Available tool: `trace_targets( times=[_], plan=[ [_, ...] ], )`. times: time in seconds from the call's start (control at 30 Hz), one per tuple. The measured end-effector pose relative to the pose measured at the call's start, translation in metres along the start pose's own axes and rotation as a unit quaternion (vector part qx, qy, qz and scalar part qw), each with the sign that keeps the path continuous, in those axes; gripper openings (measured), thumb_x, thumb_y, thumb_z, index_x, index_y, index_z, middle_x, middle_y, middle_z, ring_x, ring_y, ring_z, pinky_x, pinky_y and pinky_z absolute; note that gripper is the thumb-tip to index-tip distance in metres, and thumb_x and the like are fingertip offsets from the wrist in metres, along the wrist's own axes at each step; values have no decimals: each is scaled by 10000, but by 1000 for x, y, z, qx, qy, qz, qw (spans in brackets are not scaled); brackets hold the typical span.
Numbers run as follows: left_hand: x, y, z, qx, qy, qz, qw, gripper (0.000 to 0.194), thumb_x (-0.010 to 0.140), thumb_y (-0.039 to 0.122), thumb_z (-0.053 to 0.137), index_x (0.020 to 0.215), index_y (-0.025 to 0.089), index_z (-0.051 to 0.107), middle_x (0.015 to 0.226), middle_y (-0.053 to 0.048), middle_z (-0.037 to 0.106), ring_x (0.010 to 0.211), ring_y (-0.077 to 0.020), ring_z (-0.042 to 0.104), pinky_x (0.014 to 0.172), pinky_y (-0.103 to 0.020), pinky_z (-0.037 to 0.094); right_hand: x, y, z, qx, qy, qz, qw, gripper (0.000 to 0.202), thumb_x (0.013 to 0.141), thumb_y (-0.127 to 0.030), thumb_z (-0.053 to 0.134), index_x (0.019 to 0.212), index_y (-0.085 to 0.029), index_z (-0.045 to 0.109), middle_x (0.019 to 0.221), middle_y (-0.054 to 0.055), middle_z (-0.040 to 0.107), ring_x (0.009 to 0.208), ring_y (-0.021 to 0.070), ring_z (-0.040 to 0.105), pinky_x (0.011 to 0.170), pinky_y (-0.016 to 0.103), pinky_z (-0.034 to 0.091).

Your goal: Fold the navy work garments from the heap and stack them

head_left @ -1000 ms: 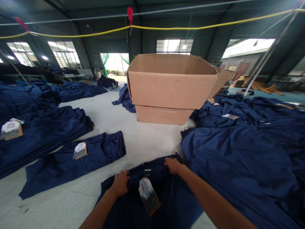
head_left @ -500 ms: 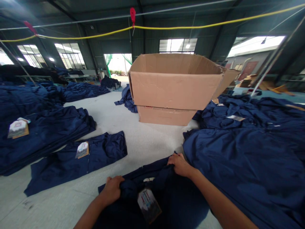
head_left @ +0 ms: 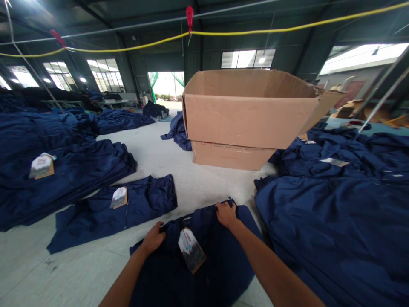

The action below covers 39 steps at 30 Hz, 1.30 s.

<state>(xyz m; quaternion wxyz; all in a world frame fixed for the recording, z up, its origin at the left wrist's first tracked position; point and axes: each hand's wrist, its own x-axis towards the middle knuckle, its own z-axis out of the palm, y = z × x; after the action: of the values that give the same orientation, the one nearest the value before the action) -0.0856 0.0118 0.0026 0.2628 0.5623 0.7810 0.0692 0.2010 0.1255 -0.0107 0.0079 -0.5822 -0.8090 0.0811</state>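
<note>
A dark blue garment point(head_left: 220, 260) lies spread on the pale table at the bottom centre. Near its upper left edge, my left hand point(head_left: 154, 238) grips the fabric with curled fingers. My right hand point(head_left: 227, 214) is closed on the upper edge, right of the collar. Between both hands a printed tag point(head_left: 191, 250) hangs from the collar and rests on the cloth. Left of this garment lies a folded blue garment point(head_left: 143, 204) with its own tag point(head_left: 119, 197).
A big open cardboard box point(head_left: 249, 121) stands behind the garment. Stacked blue garments point(head_left: 96, 170) lie at the left, and a large blue pile point(head_left: 332, 213) covers the right side. A yellow cable point(head_left: 243, 33) runs overhead.
Both hands have moved slightly with the garment's upper edge, which looks flatter and more spread. Its tag shows farther left and higher. The surroundings have shifted right in view.
</note>
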Motion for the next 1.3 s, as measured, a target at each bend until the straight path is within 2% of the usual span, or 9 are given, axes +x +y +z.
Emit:
trace_targets(
  times=[0.17,0.33,0.43,0.53,0.63,0.73,0.9,1.07,1.3],
  plan=[
    [-19,0,7,61,11,0,998,570,766,403,462,1311,250,401,1304,-84,548,1247,-276,430,1027,-523,247,3,4,3,-1,11,21,1000,295,910,-263,330,1086,-227,564,1016,83,664,1075,230,512,964,508,209],
    [-18,0,14,112,7,-41,993,386,845,258,339,1180,172,511,1166,-113,639,1142,-237,538,987,-431,308,9,2,-1,-18,51,33,998,331,935,-286,294,1031,-208,601,937,93,675,1027,233,528,962,444,242],
    [-18,5,16,110,8,-79,991,384,871,234,282,1144,127,529,1107,-159,655,1075,-258,580,911,-419,372,6,0,-7,-21,85,48,995,320,926,-253,316,1080,-215,594,1056,108,643,1101,259,474,970,476,216],
    [-31,17,22,135,91,-110,981,460,873,189,237,1282,122,436,1241,-188,566,1110,-297,542,907,-486,355,-6,0,-9,-20,115,41,992,316,914,-246,342,1101,-250,596,1161,101,595,1111,266,452,956,485,232],
    [-50,29,37,174,191,-40,965,505,871,182,263,1351,267,397,1385,-96,455,1250,-287,403,1004,-532,252,-25,4,-2,-28,101,-9,994,323,919,-319,342,1116,-291,597,1184,75,590,1133,265,435,988,523,196],
    [-61,29,56,190,153,34,969,479,870,262,349,1329,382,415,1441,-20,396,1347,-311,246,1071,-576,111,-37,15,15,-48,71,-23,996,373,915,-419,344,1237,-354,522,1329,41,506,1281,318,297,1014,627,51],
    [-56,9,74,199,145,-17,969,508,880,407,356,1377,429,254,1532,23,188,1378,-407,58,1031,-677,22,-32,36,42,-60,23,20,998,436,905,-511,326,1336,-462,361,1487,-6,287,1358,399,114,984,698,5],
    [-46,-5,74,194,114,-69,972,511,889,429,315,1388,415,208,1539,7,161,1371,-419,75,1025,-670,84,-19,41,54,-50,2,46,998,457,899,-554,290,1354,-509,268,1517,-39,195,1339,439,142,979,707,85],
    [-30,-6,75,209,134,-87,965,535,868,480,343,1385,413,225,1513,-15,251,1347,-431,180,1001,-684,129,-8,37,61,-52,10,50,997,475,892,-562,290,1362,-491,274,1510,-9,223,1320,422,217,970,695,136]
  ],
)
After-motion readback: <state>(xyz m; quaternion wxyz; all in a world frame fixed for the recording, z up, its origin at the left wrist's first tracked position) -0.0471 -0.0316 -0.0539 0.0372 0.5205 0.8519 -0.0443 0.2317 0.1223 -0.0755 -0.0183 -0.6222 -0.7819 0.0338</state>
